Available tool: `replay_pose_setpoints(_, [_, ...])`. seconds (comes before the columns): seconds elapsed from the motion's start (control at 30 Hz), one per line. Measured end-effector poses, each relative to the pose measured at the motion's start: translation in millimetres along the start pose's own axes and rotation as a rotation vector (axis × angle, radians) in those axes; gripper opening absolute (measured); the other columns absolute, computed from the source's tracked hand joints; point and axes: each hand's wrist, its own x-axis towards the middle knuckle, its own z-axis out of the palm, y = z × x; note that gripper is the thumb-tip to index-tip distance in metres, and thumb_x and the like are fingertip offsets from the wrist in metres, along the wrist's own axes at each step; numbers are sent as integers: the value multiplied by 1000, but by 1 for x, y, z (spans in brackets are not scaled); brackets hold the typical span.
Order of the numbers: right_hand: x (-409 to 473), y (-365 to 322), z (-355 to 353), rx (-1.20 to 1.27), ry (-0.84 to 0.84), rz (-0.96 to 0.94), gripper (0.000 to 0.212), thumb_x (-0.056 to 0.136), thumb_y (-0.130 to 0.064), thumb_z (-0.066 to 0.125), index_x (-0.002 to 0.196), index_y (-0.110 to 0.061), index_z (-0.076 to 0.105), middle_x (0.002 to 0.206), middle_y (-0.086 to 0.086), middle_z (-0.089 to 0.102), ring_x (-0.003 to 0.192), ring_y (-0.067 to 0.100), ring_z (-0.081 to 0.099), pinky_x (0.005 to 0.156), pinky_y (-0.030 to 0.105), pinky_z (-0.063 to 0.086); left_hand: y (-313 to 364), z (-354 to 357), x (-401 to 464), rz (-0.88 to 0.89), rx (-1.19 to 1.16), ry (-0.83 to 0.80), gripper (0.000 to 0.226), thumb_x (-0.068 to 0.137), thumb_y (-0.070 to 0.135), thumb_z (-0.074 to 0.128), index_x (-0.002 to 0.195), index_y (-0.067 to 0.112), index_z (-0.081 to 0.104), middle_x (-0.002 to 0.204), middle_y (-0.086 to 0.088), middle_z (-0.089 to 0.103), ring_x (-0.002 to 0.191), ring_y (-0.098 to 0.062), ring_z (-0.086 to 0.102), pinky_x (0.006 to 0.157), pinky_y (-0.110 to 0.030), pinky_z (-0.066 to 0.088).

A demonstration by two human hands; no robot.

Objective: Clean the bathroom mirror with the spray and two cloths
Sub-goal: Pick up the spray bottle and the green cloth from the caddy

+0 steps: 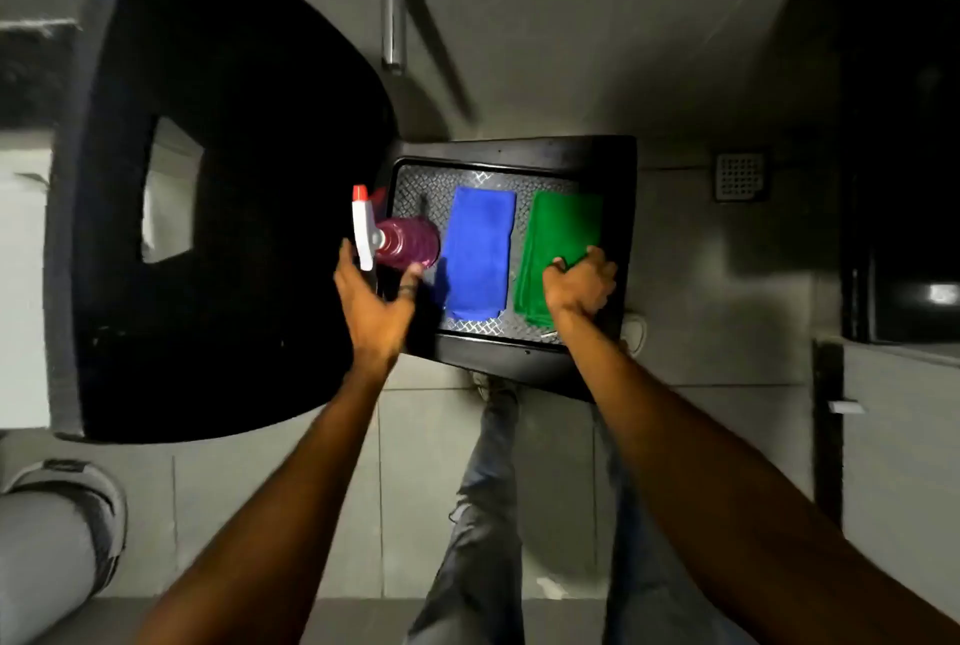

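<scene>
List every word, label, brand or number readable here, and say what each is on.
None can be read.
Spray bottle by the left hand: no label legible.
Blue cloth and green cloth under the right hand: no tags showing.
Black stool: no markings visible.

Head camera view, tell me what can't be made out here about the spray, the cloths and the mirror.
- Mirror: none identifiable in the head view.
- Spray bottle: label unreadable from blur; the left hand covers its lower side, so whether the grip has closed is unclear.
- Green cloth: the right hand hides its near edge.
- Blue cloth: texture too blurred.
- Tray: near corner hidden by the right forearm.
</scene>
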Motion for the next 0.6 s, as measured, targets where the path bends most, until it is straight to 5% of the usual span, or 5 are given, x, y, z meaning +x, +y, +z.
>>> replay_pose_setpoints(0.17, [20,-9,19,120,55,87,54,84,-36,70,125,-2,57,127,21,64,118,40,62,93,45,51,-2,-4,57,92,-121,-9,101,78,38,87,160,15,32,134,23,61,120,19,60,113,-25,50])
replay_pose_setpoints(0.3, [43,-9,21,185,-64,-100,45,80,-26,75,113,2,63,118,23,67,105,36,67,87,43,56,-4,3,79,276,-68,-86,73,87,8,71,154,6,42,128,-12,62,114,-8,60,108,-36,52])
replay_pose_setpoints(0.37, [45,-10,17,390,-272,-112,35,79,-10,71,111,0,61,107,23,67,92,35,67,81,48,57,-3,9,86,342,-82,-117,64,84,-2,58,147,8,51,121,-15,62,110,-19,62,106,-46,55])
replay_pose_setpoints(0.5, [27,-25,-9,753,-702,38,21,83,1,54,97,-6,68,88,17,68,76,32,65,80,45,54,17,10,83,367,-143,-120,73,73,8,48,125,58,63,122,23,72,106,-24,71,97,-53,60])
replay_pose_setpoints(0.6, [1,-49,-55,907,-858,116,25,89,-2,47,102,-5,68,88,14,75,83,31,68,86,43,54,54,0,71,364,-188,-156,74,67,16,47,119,67,63,110,36,73,94,-18,69,87,-54,62])
